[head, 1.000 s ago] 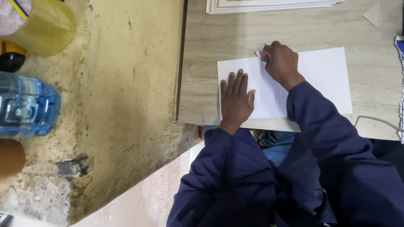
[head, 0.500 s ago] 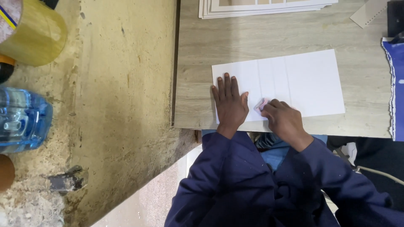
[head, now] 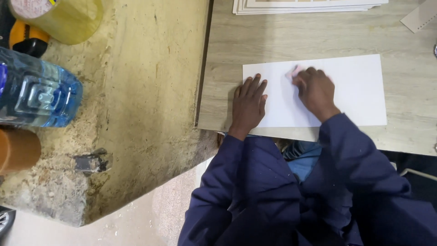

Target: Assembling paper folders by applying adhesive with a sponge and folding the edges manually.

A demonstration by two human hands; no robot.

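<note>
A white sheet of paper (head: 355,91) lies on a light wooden table (head: 318,36). My left hand (head: 249,105) rests flat on the sheet's left end, fingers spread and holding nothing. At the sheet's upper middle, my right hand (head: 315,91) is closed around a small pink eraser (head: 293,73). The eraser's tip shows at my fingertips and touches the paper. Dark blue sleeves cover both arms.
A stack of white sheets (head: 309,5) lies at the table's far edge, a paper strip (head: 421,16) at the top right. Left of the table a rough concrete ledge (head: 150,91) carries a blue water bottle (head: 36,93), a yellow container (head: 68,18) and a brown cylinder (head: 16,148).
My right hand went from the sheet's far edge down to its near edge, then back up toward the far edge, with the eraser in it. The left hand stayed flat on the paper.
</note>
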